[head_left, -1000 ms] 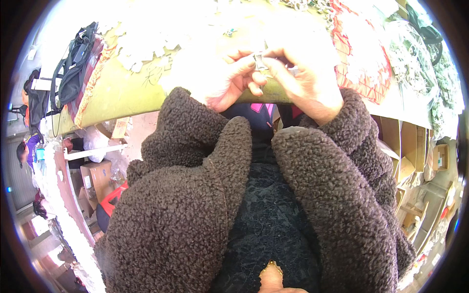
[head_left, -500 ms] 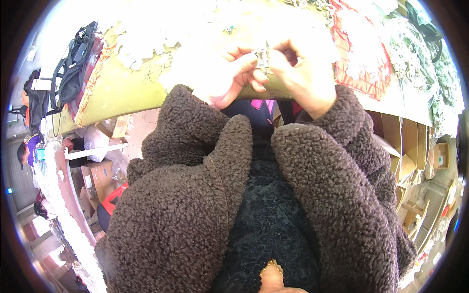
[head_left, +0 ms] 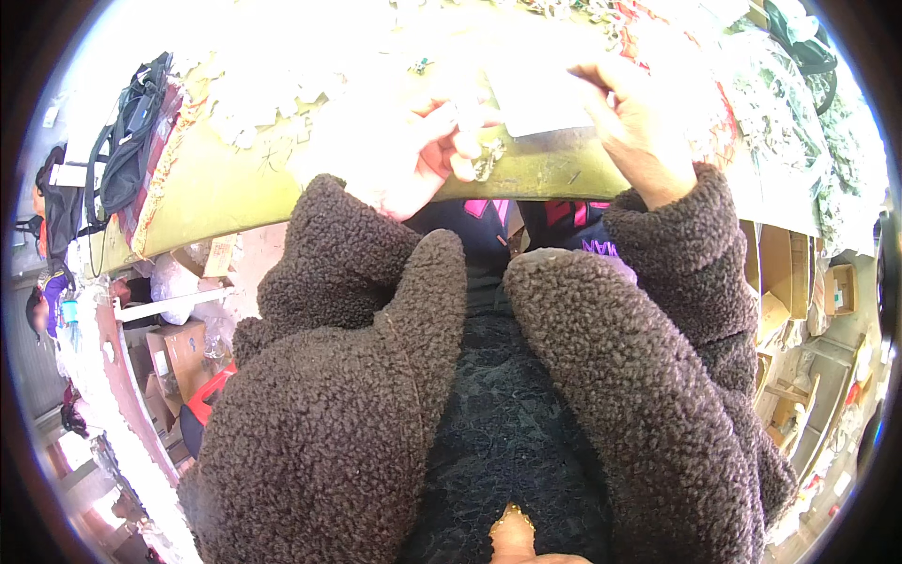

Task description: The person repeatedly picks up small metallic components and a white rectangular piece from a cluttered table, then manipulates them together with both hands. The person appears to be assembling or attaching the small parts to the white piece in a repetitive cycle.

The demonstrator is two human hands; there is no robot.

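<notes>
Over the near edge of the table, my left hand (head_left: 434, 150) is closed, its fingertips pinched together. A small pale, lumpy thing like a bit of chain (head_left: 488, 160) hangs from its fingers; glare hides its upper part. To the right, my right hand (head_left: 641, 117) is also closed, thumb and fingers gripping the right edge of a flat white card (head_left: 540, 101). The card's left edge lies close to my left fingertips. Strong light washes out its surface.
Pale cut pieces (head_left: 272, 103) lie on the yellow-green table (head_left: 225, 193). Black strapped bags (head_left: 132, 132) are at the left. Red netting (head_left: 723, 113) and greenish netted bundles (head_left: 799, 141) lie at the right. Cardboard boxes (head_left: 178, 357) stand below the table.
My hands have moved apart, the right one going right. A small clear-and-silvery piece was between them before; now the white card shows in my right hand and the pale thing hangs at my left.
</notes>
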